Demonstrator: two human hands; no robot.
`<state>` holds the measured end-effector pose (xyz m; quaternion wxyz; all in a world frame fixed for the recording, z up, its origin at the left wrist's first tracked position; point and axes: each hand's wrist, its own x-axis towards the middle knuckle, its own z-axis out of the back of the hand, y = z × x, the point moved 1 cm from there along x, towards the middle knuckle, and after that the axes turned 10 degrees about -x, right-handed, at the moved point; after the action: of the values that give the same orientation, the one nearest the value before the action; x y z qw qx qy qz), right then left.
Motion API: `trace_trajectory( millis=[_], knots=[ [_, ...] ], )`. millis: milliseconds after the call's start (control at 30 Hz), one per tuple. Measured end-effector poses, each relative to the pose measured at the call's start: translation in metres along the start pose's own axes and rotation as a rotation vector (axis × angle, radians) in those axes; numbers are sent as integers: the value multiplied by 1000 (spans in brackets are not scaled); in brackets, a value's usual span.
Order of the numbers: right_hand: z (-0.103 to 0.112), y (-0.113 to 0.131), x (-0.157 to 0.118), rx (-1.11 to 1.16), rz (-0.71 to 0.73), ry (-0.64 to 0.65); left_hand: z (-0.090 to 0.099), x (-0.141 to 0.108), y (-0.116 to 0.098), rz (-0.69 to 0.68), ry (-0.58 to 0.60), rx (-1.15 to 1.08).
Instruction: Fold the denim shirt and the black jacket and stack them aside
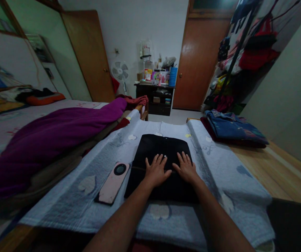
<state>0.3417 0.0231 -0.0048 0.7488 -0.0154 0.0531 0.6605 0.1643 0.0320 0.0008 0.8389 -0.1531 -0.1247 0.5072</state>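
A black folded garment (163, 147) lies flat on a light blue patterned cloth (158, 224). My left hand (156, 170) rests palm down on the garment's left half with its fingers spread. On the right half lies my right hand (185, 168), also flat with fingers apart. The two thumbs point toward each other with a small gap between them. Neither hand holds anything. To the left of the garment is a pink phone (113, 185) with a round black camera ring.
Folded denim clothing (234, 126) sits on a dark red piece at the right, on a wooden surface (260, 164). A purple blanket (61, 133) covers the left side. Farther back are a fan (120, 71), a dark cabinet (154, 101) and hanging clothes (257, 52).
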Motion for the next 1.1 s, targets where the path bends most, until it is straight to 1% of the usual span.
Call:
trace_trajectory(
  millis=[167, 433, 533, 667, 767, 867, 967, 1033, 1100],
  knots=[
    [-1, -3, 15, -3, -30, -15, -3, 0, 3, -21, -23, -16],
    [-1, -5, 31, 5, -61, -73, 0, 0, 1, -7, -5, -14],
    [0, -6, 34, 10, -69, -158, 0, 0, 1, -5, -8, -21],
    [6, -6, 39, -28, -68, -320, 0, 0, 1, -8, -9, -13],
    [9, -9, 44, -49, -53, -389, 0, 0, 1, -3, -1, -5],
    [9, -15, 50, -13, -39, -394, 1, 0, 0, -3, 2, -9],
    [11, -23, 53, 62, -6, -340, 2, 0, 0, 3, 10, -15],
    [13, -26, 47, 96, 44, -286, 2, 0, 1, 4, 11, -19],
    [13, -26, 35, 102, 99, -262, 2, 0, 1, 1, 9, -24]
  ],
)
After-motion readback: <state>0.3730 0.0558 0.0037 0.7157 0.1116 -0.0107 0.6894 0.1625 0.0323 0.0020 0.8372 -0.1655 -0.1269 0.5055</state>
